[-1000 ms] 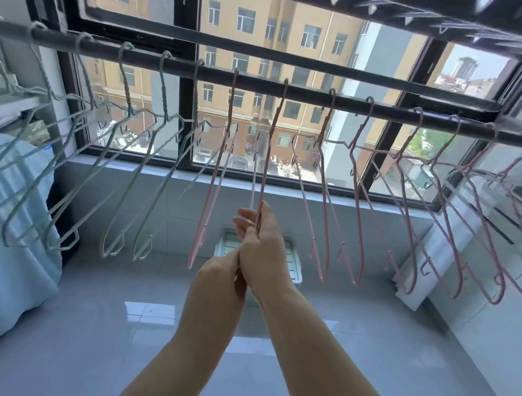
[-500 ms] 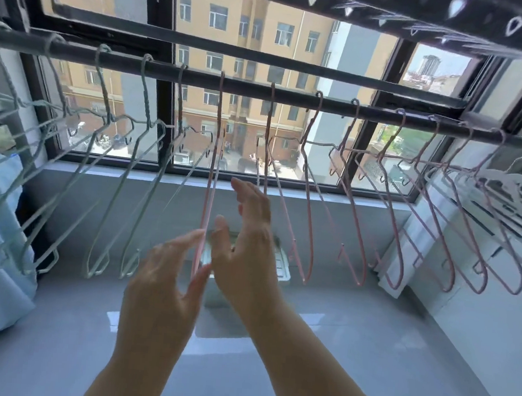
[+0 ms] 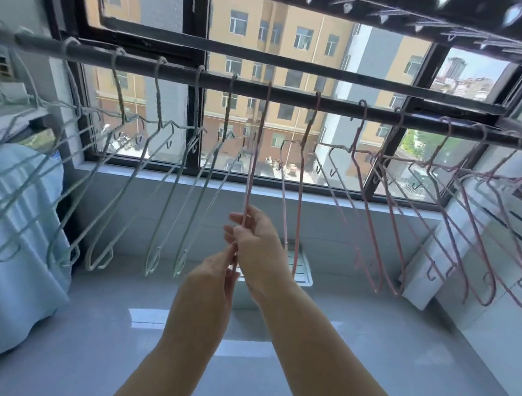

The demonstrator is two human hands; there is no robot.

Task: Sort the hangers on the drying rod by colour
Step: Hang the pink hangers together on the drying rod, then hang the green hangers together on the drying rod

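Observation:
A dark drying rod runs across the window. Several pale green hangers hang on its left half and several pink hangers on its right half. The leftmost pink hanger hangs at the middle, right beside the last green one. My right hand pinches the lower part of that pink hanger, fingers curled round the wire. My left hand pinches the same hanger just below.
A light blue cloth hangs at the left. A white folded rack leans against the right wall. A clip dryer hangs overhead. Below are a glossy tiled floor and a white drain cover.
One second ago both hands gripped the second pink hanger; they let go, opened, shifted left, and now both pinch the leftmost pink hanger. The view has tilted slightly.

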